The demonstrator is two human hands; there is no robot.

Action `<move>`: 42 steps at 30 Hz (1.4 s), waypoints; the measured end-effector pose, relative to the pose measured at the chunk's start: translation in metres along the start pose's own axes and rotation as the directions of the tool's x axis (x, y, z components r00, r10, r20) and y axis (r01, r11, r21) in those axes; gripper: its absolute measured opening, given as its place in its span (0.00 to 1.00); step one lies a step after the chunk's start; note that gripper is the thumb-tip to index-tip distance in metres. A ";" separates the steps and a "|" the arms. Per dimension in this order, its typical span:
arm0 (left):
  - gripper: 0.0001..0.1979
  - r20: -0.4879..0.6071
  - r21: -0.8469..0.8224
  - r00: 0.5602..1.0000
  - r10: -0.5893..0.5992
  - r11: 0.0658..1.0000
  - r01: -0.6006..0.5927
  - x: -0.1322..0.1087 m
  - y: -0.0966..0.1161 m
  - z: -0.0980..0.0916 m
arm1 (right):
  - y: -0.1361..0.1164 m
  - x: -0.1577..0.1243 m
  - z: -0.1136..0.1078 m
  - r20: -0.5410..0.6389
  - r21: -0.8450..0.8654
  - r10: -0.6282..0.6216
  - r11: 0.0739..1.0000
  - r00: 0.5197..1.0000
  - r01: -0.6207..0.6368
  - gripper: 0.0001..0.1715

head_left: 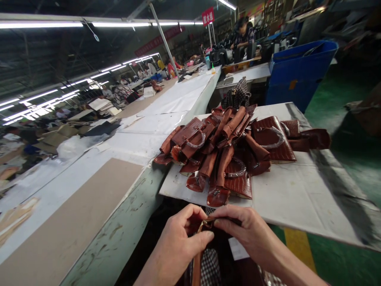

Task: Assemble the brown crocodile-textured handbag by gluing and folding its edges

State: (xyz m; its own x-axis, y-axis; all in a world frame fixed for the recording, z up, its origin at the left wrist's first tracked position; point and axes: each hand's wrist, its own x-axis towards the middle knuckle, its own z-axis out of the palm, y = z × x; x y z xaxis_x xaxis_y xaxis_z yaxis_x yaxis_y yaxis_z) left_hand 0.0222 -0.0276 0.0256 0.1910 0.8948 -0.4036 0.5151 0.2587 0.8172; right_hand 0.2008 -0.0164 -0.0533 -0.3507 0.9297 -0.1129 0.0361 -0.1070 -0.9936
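Observation:
My left hand (pixel 186 234) and my right hand (pixel 238 222) are close together at the bottom middle, both pinching the edge of a brown leather bag piece (pixel 196 266). The left thumb and fingers close around its rim on one side. On the other side, the right thumb and forefinger press the same edge. Below my hands the rest of the piece is dark and partly hidden. Just beyond lies a heap of glossy reddish-brown crocodile-pattern bag parts (pixel 238 184), several with handles wrapped in clear plastic.
The heap rests on a white-covered table (pixel 285 194). A long workbench (pixel 98 206) with brown board on it runs along the left. A large blue bin (pixel 297 75) stands at the back right. Another person (pixel 242 37) is at work in the background.

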 end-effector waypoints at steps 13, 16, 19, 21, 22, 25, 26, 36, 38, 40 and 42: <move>0.07 -0.078 -0.004 0.997 0.013 1.000 -0.013 0.003 -0.007 0.004 | -0.001 0.000 0.000 -0.021 -0.084 -0.059 0.995 0.998 0.057 0.12; 0.07 -0.102 0.014 0.994 0.028 1.000 -0.026 0.005 -0.009 0.006 | -0.002 -0.001 -0.001 -0.023 -0.114 -0.066 0.991 0.998 0.063 0.13; 0.07 -0.119 0.025 0.992 0.051 0.999 -0.048 0.007 -0.011 0.007 | -0.004 -0.001 -0.001 -0.029 -0.138 -0.061 0.989 0.998 0.057 0.13; 0.07 -0.134 0.045 0.989 0.070 0.997 -0.064 0.007 -0.012 0.008 | -0.004 -0.001 -0.001 -0.034 -0.145 -0.057 0.988 0.998 0.052 0.13; 0.08 -0.141 0.067 0.986 0.085 0.995 -0.076 0.008 -0.012 0.009 | -0.004 0.000 0.000 -0.036 -0.147 -0.056 0.988 0.998 0.050 0.12; 0.08 -0.157 0.182 0.972 0.175 0.972 -0.146 0.008 -0.014 0.009 | -0.003 0.001 -0.001 -0.034 -0.158 -0.042 0.987 0.999 0.037 0.11; 0.08 -0.150 0.222 0.965 0.215 0.959 -0.179 0.008 -0.014 0.009 | -0.002 0.001 -0.001 -0.032 -0.165 -0.038 0.986 0.999 0.032 0.11; 0.05 -0.070 0.201 0.982 0.175 0.967 -0.158 0.011 -0.015 0.005 | -0.001 0.000 -0.003 -0.020 -0.215 -0.060 0.975 0.998 0.054 0.12; 0.06 -0.079 0.226 0.983 0.167 0.963 -0.145 0.012 -0.015 0.005 | 0.001 0.001 -0.003 -0.023 -0.209 -0.052 0.977 0.998 0.046 0.12; 0.07 -0.082 0.256 0.980 0.179 0.955 -0.153 0.013 -0.016 0.006 | 0.002 0.001 -0.003 -0.030 -0.204 -0.040 0.978 0.999 0.033 0.12; 0.07 -0.080 0.298 0.972 0.222 0.936 -0.189 0.015 -0.017 0.006 | 0.004 0.001 -0.004 -0.038 -0.203 -0.030 0.979 0.999 0.021 0.12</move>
State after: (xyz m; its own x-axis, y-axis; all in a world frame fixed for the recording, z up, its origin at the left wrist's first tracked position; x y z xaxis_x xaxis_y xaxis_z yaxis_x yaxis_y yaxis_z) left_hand 0.0211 -0.0208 0.0039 0.2333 0.9560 -0.1781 0.6945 -0.0356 0.7186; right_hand 0.2040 -0.0143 -0.0573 -0.3155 0.9453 -0.0833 0.2182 -0.0132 -0.9758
